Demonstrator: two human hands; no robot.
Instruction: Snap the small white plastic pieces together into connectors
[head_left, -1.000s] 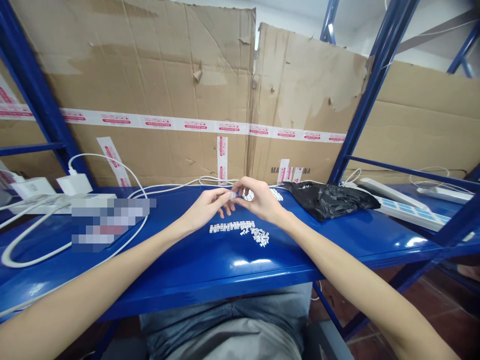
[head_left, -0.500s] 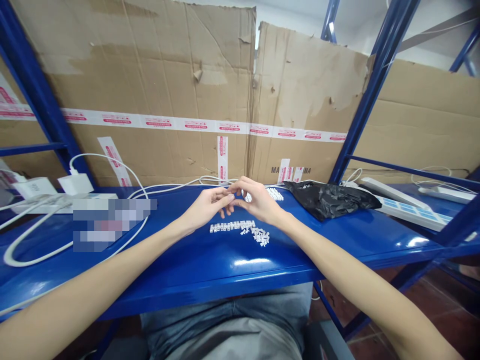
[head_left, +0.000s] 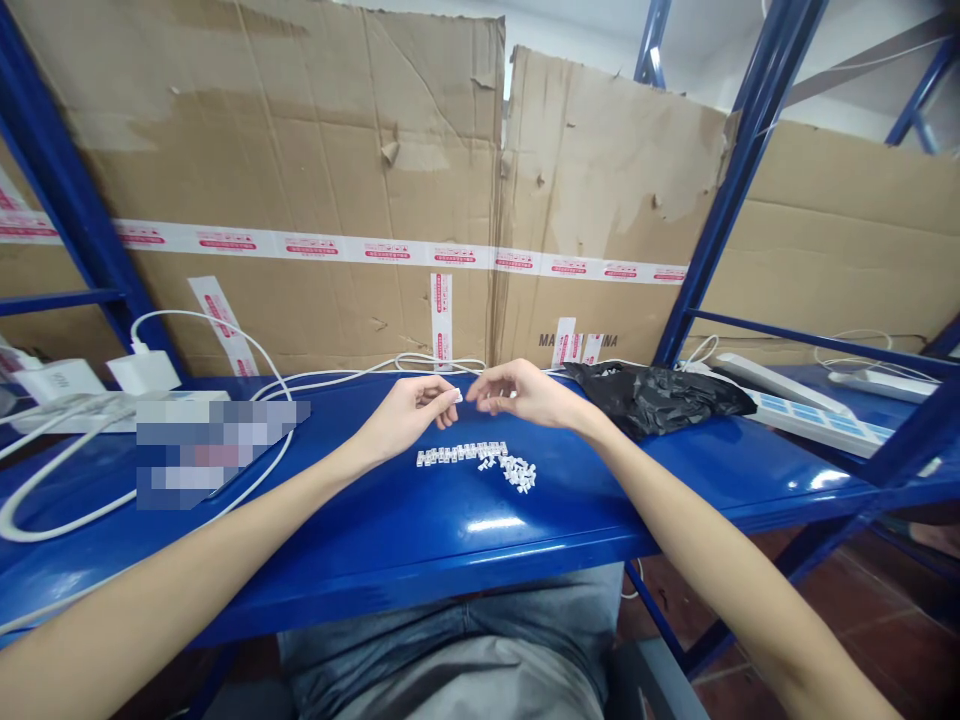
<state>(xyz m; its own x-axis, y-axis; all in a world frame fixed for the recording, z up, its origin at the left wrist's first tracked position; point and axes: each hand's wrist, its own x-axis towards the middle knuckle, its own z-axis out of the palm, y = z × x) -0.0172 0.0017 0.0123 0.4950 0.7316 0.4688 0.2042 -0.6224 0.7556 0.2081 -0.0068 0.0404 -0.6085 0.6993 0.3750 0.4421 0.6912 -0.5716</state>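
Observation:
A small white plastic piece [head_left: 457, 395] is pinched between the thumb and fingers of my left hand [head_left: 416, 408], held above the blue tabletop. Just to the right, my right hand [head_left: 529, 393] hovers apart from it with loosely curled fingers, and I see nothing held in them. Below the hands, several white rectangular pieces [head_left: 461, 453] stand side by side in a row. A loose heap of tiny white parts [head_left: 519, 473] lies at the right end of that row. My right hand mostly hides the white pieces behind it.
A crumpled black plastic bag [head_left: 660, 398] lies to the right, with white strips [head_left: 817, 420] beyond it. White chargers [head_left: 142, 370] and looping cables crowd the left, beside a blurred item [head_left: 221, 450]. Tall cardboard [head_left: 337, 180] closes off the back.
My right hand has moved right, away from my left hand; the two were together before. The white piece now shows in the left fingertips. The row and heap look unchanged.

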